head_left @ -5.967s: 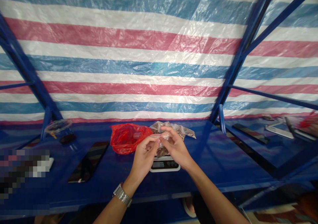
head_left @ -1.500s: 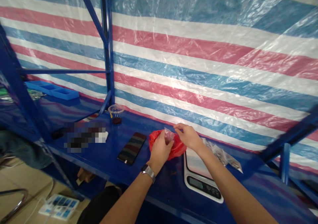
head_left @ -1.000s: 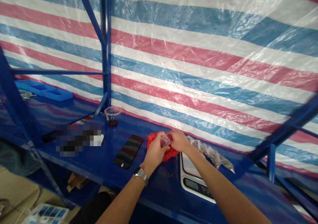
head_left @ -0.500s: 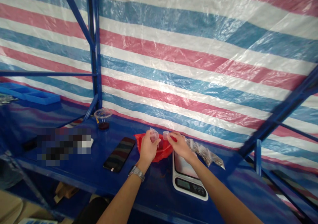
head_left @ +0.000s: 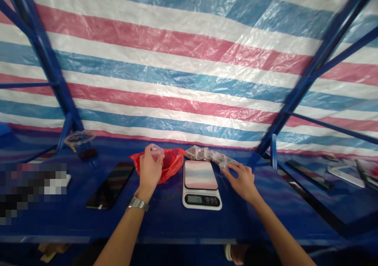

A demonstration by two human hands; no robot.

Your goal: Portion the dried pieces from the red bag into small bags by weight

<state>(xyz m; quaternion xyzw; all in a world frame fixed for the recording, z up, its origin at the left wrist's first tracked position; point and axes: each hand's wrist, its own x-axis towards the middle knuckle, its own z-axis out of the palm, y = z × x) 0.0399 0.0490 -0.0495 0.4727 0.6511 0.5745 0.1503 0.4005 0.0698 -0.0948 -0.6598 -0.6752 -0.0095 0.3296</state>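
Above a red plastic bag (head_left: 173,165), my left hand (head_left: 150,171) is closed on a small clear plastic bag (head_left: 157,152). The red bag lies with its mouth open; its contents are mostly hidden. To the right of a white digital scale (head_left: 201,179), my right hand (head_left: 242,181) pinches a small clear plastic cup (head_left: 224,168) between thumb and fingers. Behind the cup, close to the fingers, runs a row of small clear bags (head_left: 203,153) with brownish contents. Nothing stands on the scale's plate.
A black phone (head_left: 110,185) lies left of the red bag. Farther back is a lidded clear cup (head_left: 84,146) with dark liquid. Blue frame posts (head_left: 50,57) stand at both sides before a striped sheet (head_left: 177,73). More devices (head_left: 345,175) lie at the far right.
My right hand has moved right with the small cup, from over the red bag to beyond the scale. My left hand stays over the red bag. The view has swung right.
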